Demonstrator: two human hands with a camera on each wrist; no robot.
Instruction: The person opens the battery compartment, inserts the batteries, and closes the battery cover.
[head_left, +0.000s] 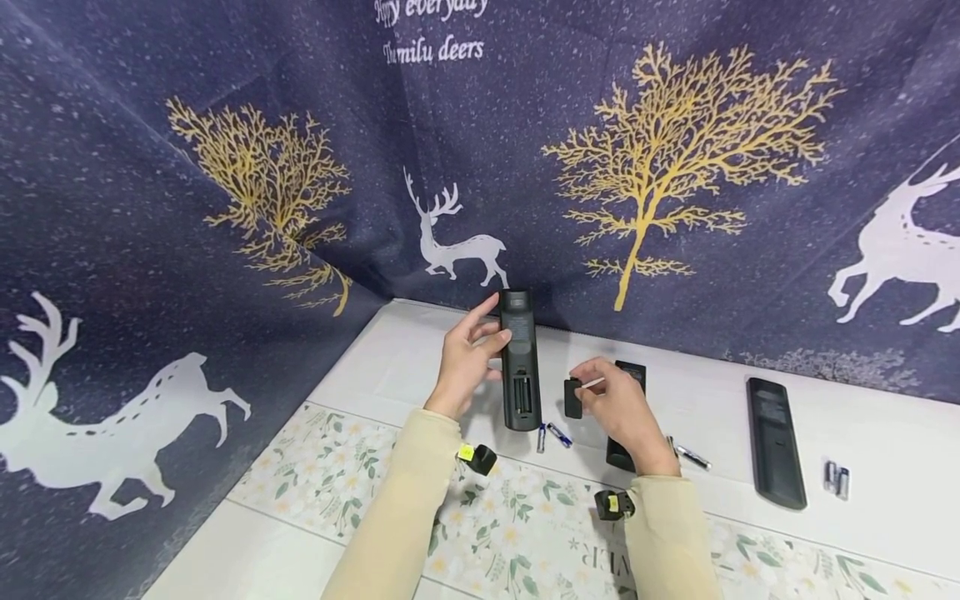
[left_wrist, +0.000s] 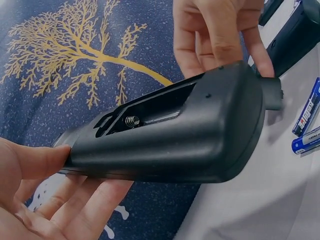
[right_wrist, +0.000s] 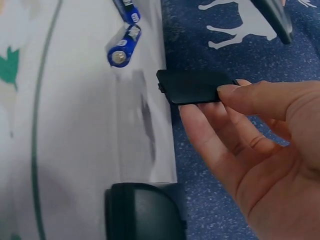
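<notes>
My left hand (head_left: 461,367) grips a black remote control (head_left: 519,350) along its side, thumb on the back and fingers beneath. The back of the remote faces the head camera, its battery compartment uncovered. In the left wrist view a coil spring (left_wrist: 132,121) shows inside the compartment. Beside the remote, my right hand (head_left: 621,407) pinches a small black battery cover (right_wrist: 195,86) between thumb and fingers, held apart from the remote. Two blue and silver batteries (head_left: 558,434) lie on the table just below, between the remote and the cover.
A second black remote (head_left: 621,455) lies partly hidden under my right hand, with loose silver batteries (head_left: 692,457) near it. Farther right lie a third remote (head_left: 776,442) and a pair of batteries (head_left: 837,480). A dark patterned cloth (head_left: 525,167) hangs behind the white table (head_left: 367,367).
</notes>
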